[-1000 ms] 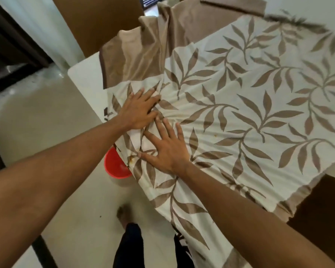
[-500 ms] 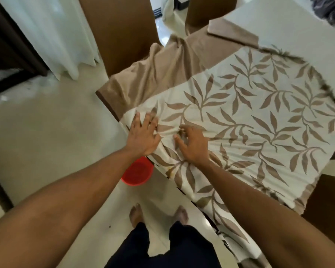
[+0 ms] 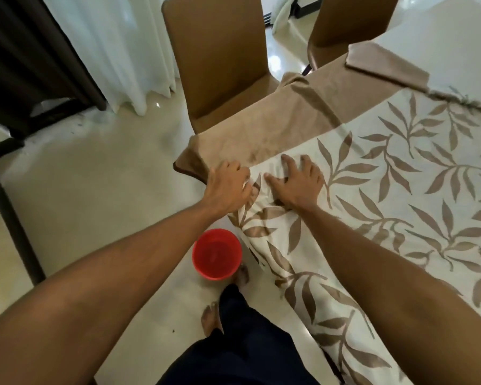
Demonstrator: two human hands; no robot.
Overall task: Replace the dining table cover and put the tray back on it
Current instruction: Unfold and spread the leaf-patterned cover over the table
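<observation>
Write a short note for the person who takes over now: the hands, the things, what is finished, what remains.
Left hand: fingers curled, grips the leaf-print table cover at the near table corner.
Right hand: open, fingers spread, presses flat on the cover beside it.
Cover: lies on the dining table, wrinkled at the corner; folded back at the far side, white tabletop bare there.
Tray: not in view.
Red bucket: on the floor by the corner.
Done: cover laid on.
To do: smooth it, pull it over the bare part, bring the tray back.
</observation>
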